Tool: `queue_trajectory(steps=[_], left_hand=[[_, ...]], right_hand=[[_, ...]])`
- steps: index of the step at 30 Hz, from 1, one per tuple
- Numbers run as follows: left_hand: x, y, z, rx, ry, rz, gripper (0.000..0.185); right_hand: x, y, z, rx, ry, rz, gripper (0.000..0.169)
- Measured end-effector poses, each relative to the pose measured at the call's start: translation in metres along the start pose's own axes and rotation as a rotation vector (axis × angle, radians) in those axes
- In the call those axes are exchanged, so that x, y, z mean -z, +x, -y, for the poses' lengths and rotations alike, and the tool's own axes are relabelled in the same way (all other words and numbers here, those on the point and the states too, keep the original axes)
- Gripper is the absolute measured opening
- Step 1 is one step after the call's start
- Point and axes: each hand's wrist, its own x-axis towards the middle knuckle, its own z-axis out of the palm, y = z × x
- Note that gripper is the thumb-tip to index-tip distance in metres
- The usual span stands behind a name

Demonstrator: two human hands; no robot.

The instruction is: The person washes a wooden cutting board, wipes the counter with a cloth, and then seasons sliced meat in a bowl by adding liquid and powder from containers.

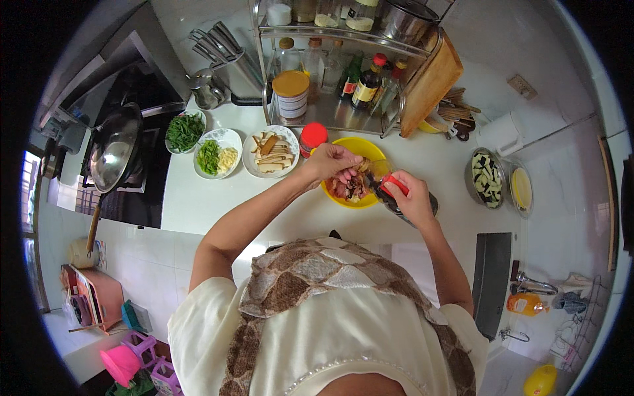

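Note:
A yellow bowl (pixel 352 202) on the white counter holds pieces of raw meat (pixel 342 189) with pale bits and dark liquid among them. Over its back rim is my left hand (pixel 333 163), thumb and fingertips pinched on a small amber-brown item (pixel 365 164) too blurred to name. My right hand (pixel 413 195) grips a dark bottle (pixel 394 204) with a red part under the thumb. The bottle tilts at the bowl's right side, its upper end close to my left fingertips. Just behind the bowl stands a red-lidded jar (pixel 313 136).
Left of the bowl sit a plate of sliced tofu-like pieces (pixel 272 157), a plate with chopped greens and garlic (pixel 218 154) and a bowl of greens (pixel 185 131). A wok (pixel 116 148) rests on the stove. A bottle rack (pixel 342 111) stands behind; cut eggplant (pixel 487 178) and a sink (pixel 492 282) are rightward.

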Motion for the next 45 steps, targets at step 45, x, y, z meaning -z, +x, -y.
queue_trajectory(steps=[45], left_hand=[[0.173,0.12,-0.118,-0.709,1.279,-0.978,0.036]], right_hand=[[-0.067,0.202,-0.095,0.091,0.475,-0.094,0.031]])
